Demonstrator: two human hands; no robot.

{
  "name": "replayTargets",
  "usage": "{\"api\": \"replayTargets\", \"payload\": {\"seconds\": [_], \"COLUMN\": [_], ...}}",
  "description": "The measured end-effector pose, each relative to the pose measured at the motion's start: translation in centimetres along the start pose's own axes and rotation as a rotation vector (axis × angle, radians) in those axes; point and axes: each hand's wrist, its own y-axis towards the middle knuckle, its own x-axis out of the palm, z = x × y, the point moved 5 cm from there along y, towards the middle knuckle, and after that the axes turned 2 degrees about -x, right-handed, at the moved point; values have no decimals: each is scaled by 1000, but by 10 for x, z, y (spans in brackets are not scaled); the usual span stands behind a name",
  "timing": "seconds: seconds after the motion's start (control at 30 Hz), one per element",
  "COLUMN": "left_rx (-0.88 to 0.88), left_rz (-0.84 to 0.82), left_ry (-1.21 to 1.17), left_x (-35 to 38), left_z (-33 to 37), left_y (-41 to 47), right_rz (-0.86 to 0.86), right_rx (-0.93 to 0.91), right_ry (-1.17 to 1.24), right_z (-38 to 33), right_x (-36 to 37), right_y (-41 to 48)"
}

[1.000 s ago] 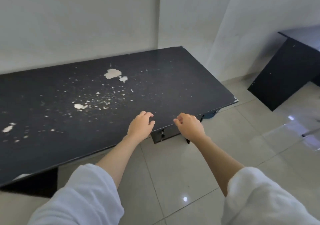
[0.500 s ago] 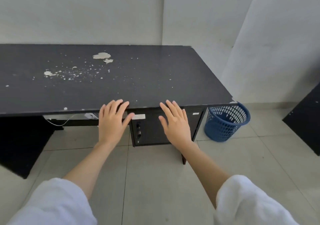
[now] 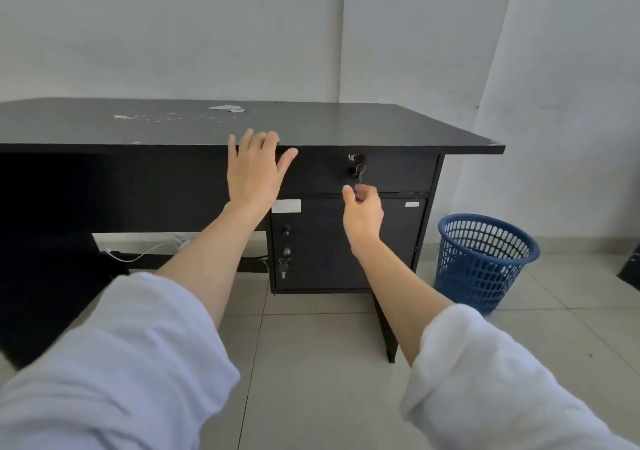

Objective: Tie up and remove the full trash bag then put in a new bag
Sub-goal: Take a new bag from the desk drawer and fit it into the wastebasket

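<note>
A blue plastic mesh trash basket [image 3: 485, 259] stands on the tiled floor right of the black desk [image 3: 346, 124]; no bag shows in it. My left hand [image 3: 254, 172] is flat and spread, with its fingertips on the desk's front edge. My right hand [image 3: 363, 212] is raised to the top drawer [image 3: 401, 172] and pinches the key dangling from the drawer lock [image 3: 356, 164]. No trash bag is in view.
Below the drawer is a cabinet door [image 3: 329, 249] with its own lock and keys [image 3: 284, 266]. A white cable [image 3: 138, 257] lies on the floor under the desk. White walls close in behind and to the right. A dark piece of furniture [image 3: 632, 269] touches the right edge.
The view has dropped lower in front of the desk. My left hand spread onto the desk edge. My right hand moved from open to pinching the drawer key.
</note>
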Motion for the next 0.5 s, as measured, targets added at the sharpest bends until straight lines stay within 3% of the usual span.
{"api": "replayTargets", "payload": {"seconds": [0.1,0.3,0.5], "left_rx": [37,90,113], "left_rz": [75,164,211], "left_ry": [-55,-36,-66], "left_x": [-1,5,6], "left_z": [-3,-17,-21], "left_y": [1,7,9], "right_rz": [128,215,296], "right_rx": [37,87,-95], "right_ry": [-27,-217,-509], "right_z": [-6,-17,-18], "right_x": [-3,18,21], "right_y": [17,61,68]}}
